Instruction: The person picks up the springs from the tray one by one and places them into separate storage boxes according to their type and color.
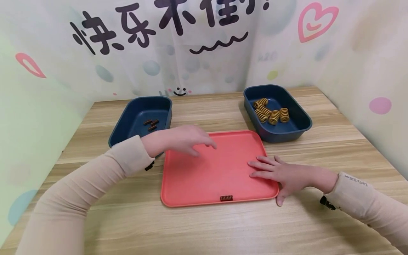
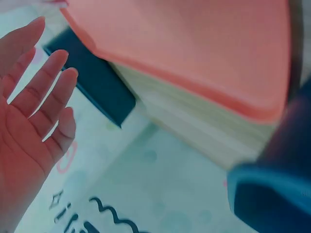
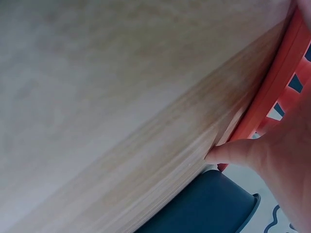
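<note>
A red tray (image 1: pixel 220 170) lies flat on the wooden table. Above its left part hovers my left hand (image 1: pixel 183 139), fingers loosely extended and holding nothing; the left wrist view also shows this hand (image 2: pixel 36 116) with fingers spread. My right hand (image 1: pixel 283 174) rests with spread fingers over the tray's right edge, its thumb outside the rim. In the right wrist view that thumb (image 3: pixel 233 151) is beside the tray's side (image 3: pixel 265 97). One small dark spring (image 1: pixel 226 198) lies along the tray's near edge.
At the back left, a blue bin (image 1: pixel 167 106) holds several small dark springs (image 1: pixel 152 124); my left forearm partly covers it. Another blue bin (image 1: pixel 298 122), at the back right, contains several large yellow springs (image 1: pixel 274 116). A printed curtain (image 1: pixel 204 71) stands behind the table.
</note>
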Available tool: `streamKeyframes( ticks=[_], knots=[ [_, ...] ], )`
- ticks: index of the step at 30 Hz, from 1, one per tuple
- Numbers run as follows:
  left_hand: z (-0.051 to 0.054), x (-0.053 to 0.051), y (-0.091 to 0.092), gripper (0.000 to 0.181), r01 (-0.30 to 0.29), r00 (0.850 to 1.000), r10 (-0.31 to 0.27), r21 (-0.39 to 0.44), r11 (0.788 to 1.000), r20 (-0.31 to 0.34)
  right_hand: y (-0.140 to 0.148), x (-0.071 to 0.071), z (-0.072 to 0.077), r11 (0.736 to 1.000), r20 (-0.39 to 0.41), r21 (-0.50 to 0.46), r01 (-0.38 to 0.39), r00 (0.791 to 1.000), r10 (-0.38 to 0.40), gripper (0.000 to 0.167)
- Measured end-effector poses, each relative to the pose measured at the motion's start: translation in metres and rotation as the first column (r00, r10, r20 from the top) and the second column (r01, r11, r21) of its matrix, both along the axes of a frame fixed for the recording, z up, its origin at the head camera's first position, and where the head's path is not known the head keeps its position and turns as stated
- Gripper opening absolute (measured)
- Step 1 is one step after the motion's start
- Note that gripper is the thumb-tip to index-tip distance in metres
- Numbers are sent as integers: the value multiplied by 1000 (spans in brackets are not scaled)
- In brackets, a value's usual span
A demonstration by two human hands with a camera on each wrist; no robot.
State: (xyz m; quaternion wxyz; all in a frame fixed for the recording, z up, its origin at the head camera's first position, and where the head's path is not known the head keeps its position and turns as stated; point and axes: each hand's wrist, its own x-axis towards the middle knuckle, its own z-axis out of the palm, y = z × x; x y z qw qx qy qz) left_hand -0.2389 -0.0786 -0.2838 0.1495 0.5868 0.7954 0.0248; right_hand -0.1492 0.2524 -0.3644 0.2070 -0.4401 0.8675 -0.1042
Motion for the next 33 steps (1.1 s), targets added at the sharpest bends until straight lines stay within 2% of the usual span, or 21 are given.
streamKeyframes(
  ticks=[3, 7, 15, 22, 28, 33],
  knots=[
    [-5, 7, 5, 43, 52, 999, -53, 30, 998, 2, 0, 0, 0, 1000, -7, 2, -1, 1000, 1, 94],
    [-12, 15, 12, 43, 80, 996, -81, 27, 996, 26, 0, -1, -1, 1000, -6, 6, 1, 1000, -1, 93],
    [-27, 29, 24, 48, 132, 991, -131, -28, 991, 19, 1, -1, -2, 1000, -12, 9, 0, 1000, 0, 94],
    [-34, 39, 33, 49, 145, 989, -142, -79, 986, 42, 1, -1, -3, 1000, -18, 4, -2, 1000, 2, 94],
    [-41, 47, 40, 49, 188, 982, -183, -133, 973, 46, 1, -1, -2, 1000, -17, 0, -3, 1000, 3, 94],
    [-49, 50, 45, 50, 226, 974, -218, -145, 963, 68, 1, -1, -1, 1000, -7, -8, -2, 1000, 2, 94]
  ],
)
